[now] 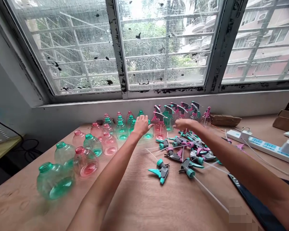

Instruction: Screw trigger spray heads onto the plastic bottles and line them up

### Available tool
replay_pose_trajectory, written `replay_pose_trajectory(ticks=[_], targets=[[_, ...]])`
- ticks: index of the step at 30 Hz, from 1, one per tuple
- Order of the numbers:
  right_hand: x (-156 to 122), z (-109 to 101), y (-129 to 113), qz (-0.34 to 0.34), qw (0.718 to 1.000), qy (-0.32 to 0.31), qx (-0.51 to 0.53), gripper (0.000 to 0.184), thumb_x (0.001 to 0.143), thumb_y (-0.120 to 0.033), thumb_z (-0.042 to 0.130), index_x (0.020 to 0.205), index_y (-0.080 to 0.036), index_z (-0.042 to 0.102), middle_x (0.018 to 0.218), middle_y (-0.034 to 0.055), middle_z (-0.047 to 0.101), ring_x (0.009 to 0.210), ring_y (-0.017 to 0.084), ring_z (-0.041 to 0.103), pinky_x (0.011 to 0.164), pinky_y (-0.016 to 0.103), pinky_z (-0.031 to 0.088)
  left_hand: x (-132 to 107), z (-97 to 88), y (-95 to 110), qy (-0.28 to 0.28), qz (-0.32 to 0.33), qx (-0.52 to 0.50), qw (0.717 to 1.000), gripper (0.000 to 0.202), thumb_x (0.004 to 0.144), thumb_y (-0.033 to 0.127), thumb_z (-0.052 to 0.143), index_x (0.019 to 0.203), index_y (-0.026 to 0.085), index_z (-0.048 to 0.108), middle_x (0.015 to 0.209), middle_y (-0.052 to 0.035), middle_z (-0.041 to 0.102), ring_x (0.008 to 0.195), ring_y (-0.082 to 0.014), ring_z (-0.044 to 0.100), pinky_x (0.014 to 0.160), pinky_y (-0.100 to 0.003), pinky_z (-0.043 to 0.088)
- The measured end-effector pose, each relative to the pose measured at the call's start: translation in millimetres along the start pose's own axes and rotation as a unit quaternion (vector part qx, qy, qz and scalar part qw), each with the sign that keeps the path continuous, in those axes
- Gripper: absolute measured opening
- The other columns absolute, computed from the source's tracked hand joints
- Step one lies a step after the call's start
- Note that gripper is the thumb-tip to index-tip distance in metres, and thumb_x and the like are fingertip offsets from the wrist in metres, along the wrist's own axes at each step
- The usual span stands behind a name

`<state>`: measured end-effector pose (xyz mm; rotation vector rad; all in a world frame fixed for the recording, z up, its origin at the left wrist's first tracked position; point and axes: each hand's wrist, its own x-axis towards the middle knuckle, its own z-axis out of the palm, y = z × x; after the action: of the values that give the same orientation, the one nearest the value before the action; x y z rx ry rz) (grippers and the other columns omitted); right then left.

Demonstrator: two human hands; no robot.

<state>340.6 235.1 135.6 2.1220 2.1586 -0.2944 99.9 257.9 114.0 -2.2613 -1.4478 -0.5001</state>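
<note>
The left hand (141, 124) curls its fingers round the neck of a green bottle (148, 135), which is probably light and squashy; the right hand (185, 124) is too blurry to tell.

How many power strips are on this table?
1. The white power strip lies along the right side of the table, right of the spray head pile. Others may sit off frame.

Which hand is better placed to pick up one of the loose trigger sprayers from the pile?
Probably the right hand: it is directly above the sprayer pile, while the left hand is at the uncapped bottles.
</note>
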Motion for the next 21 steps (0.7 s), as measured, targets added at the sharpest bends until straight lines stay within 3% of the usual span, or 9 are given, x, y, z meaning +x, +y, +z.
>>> replay_pose_trajectory(ticks=[4, 11, 16, 21], targets=[[0, 22, 2, -0.006, 0.996, -0.085, -0.031, 0.027, 0.097, -0.033, 0.064, 0.118, -0.017, 0.065, 0.116, 0.0071, 0.071, 0.094, 0.023, 0.071, 0.080, 0.043, 0.061, 0, 3.3, 13, -0.052, -0.008, -0.006, 0.999, 0.032, 0.097, 0.032, 0.063, 0.126, 0.017, 0.061, 0.128, -0.0095, 0.066, 0.108, -0.0255, 0.068, 0.091, -0.047, 0.058], [4, 39, -15, -0.014, 0.995, -0.058, -0.081, 0.025, 0.098, -0.030, 0.063, 0.120, -0.020, 0.065, 0.125, 0.0084, 0.068, 0.101, 0.024, 0.069, 0.086, 0.045, 0.060, -28, -30.2, 10, -0.136, 0.014, -0.034, 0.990, 0.032, 0.097, 0.032, 0.063, 0.125, 0.017, 0.061, 0.125, -0.0090, 0.067, 0.104, -0.0242, 0.069, 0.088, -0.045, 0.059], [7, 30, -17, -0.011, 0.995, 0.005, -0.094, 0.028, 0.097, -0.030, 0.065, 0.122, -0.019, 0.064, 0.127, 0.0094, 0.067, 0.105, 0.026, 0.068, 0.088, 0.047, 0.059, -64, -51.0, 2, -0.151, 0.030, -0.056, 0.987, 0.033, 0.097, 0.034, 0.063, 0.125, 0.017, 0.061, 0.126, -0.0093, 0.067, 0.105, -0.0245, 0.069, 0.088, -0.045, 0.059], [8, 4, -8, -0.002, 0.992, 0.044, -0.115, 0.030, 0.096, -0.030, 0.067, 0.123, -0.017, 0.063, 0.128, 0.0105, 0.066, 0.107, 0.027, 0.068, 0.089, 0.048, 0.058, -100, -60.5, -1, -0.122, 0.007, -0.067, 0.990, 0.039, 0.097, 0.036, 0.062, 0.131, 0.018, 0.057, 0.134, -0.0111, 0.062, 0.115, -0.0278, 0.065, 0.095, -0.050, 0.056]])
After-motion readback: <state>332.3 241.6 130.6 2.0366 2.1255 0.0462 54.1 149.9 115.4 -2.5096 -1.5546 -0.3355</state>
